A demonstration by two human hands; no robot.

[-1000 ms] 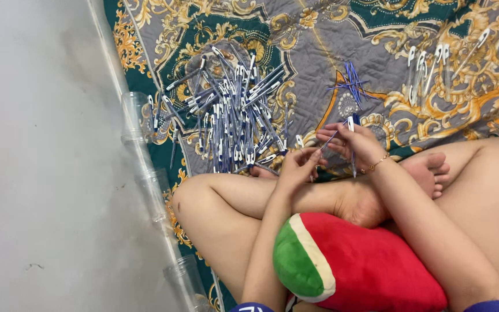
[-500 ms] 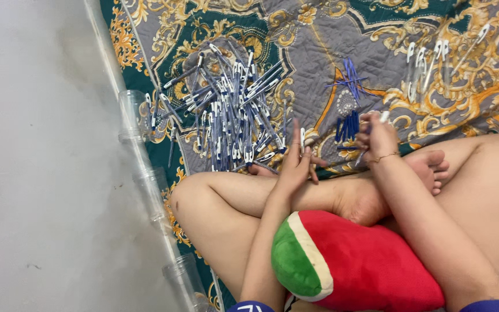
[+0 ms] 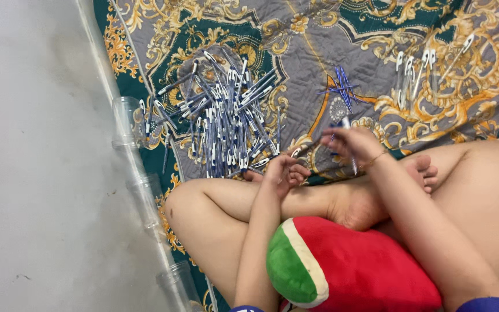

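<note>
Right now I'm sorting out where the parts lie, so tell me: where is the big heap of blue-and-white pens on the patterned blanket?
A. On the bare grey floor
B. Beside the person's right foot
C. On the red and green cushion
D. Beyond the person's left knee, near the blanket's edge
D: the heap of pens lies on the blanket beyond the left knee, by the edge next to the grey floor.

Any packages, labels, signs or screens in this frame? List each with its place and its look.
No signs, screens or labelled packs show.
Clear plastic cups: empty containers in a row along the rug's left edge, round, transparent.
Loose pens: blue and white pile on the patterned rug, unpackaged, ahead of the left hand.
Right hand: holds a white and blue pen.
</note>
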